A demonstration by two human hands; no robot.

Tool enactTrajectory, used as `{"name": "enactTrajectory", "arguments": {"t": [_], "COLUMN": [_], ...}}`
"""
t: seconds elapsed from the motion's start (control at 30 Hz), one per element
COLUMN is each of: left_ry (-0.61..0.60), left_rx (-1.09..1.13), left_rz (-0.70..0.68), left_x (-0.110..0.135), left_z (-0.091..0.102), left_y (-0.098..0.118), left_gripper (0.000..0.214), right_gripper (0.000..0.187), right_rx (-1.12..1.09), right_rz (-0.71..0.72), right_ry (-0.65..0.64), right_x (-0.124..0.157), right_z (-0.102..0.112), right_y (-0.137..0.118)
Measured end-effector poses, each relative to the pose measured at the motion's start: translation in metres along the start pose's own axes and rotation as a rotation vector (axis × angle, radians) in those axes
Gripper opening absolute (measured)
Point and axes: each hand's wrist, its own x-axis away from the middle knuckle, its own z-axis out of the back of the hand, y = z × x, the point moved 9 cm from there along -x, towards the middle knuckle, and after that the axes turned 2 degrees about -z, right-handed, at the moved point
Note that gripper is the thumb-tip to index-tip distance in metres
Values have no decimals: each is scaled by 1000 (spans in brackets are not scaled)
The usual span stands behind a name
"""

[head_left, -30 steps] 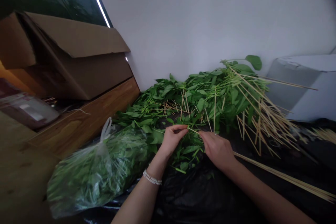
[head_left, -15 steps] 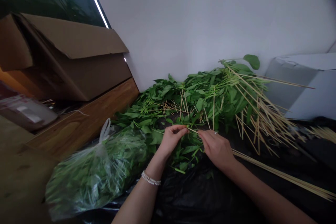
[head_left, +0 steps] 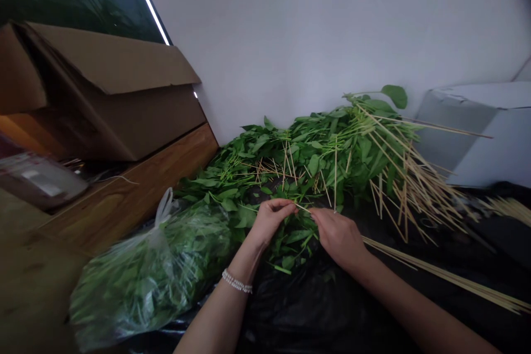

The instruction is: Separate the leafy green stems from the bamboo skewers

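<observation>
Between my two hands runs a thin wooden skewer [head_left: 303, 208]. My left hand [head_left: 271, 218] pinches around its left end, where green stems show at the fingertips. My right hand [head_left: 337, 233] is closed on the skewer a short way to the right; its fingers hide the rest of it. Loose leafy greens [head_left: 296, 235] lie just beneath and between the hands. Beyond them spreads a pile of leafy greens [head_left: 319, 127], with skewers threaded through many stems. A bunch of skewers [head_left: 415, 177] sticks out of the pile on the right.
A tied clear plastic bag of greens [head_left: 157, 271] sits at left on black plastic sheeting [head_left: 307, 310]. Bare skewers [head_left: 448, 276] lie beside my right forearm. An open cardboard box [head_left: 136, 116] stands on a wooden ledge [head_left: 166, 188]. A white box [head_left: 489, 121] is against the wall.
My hands stay almost in place, both still pinching the skewer, with the right hand turned slightly. The whole view has shifted a little.
</observation>
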Motion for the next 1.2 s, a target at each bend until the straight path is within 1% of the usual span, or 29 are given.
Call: {"name": "enactTrajectory", "arguments": {"t": [0.13, 0.27, 0.37, 0.63, 0.77, 0.97, 1.03, 1.2], "left_ry": [-5, 13, 12, -25, -44, -122, -107, -30], "left_rx": [-31, -72, -67, -18, -25, -54, -71, -75], "left_rz": [-4, 2, 0, 40, 49, 35, 15, -61], "left_x": [-1, -1, -1, 1, 3, 3, 3, 1], "left_z": [1, 2, 1, -4, -8, -19, -17, -5], "left_y": [-1, -5, -6, -5, -6, -10, -7, 7], "left_gripper": [28, 29, 29, 28, 27, 28, 27, 21], "right_gripper": [24, 23, 23, 25, 24, 23, 24, 25], "right_rx": [-7, 11, 31, 3, -21, -52, -43, 30], "right_rz": [-22, -79, -102, -68, -74, -66, -56, -55], "right_ry": [-39, -124, -159, -106, -119, -122, -111, -88], "right_x": [0, 0, 0, 2, 2, 1, 0, -1], "right_z": [-3, -9, -12, -13, -13, -13, -11, -6], "right_y": [0, 3, 5, 4, 2, 0, -1, 0]}}
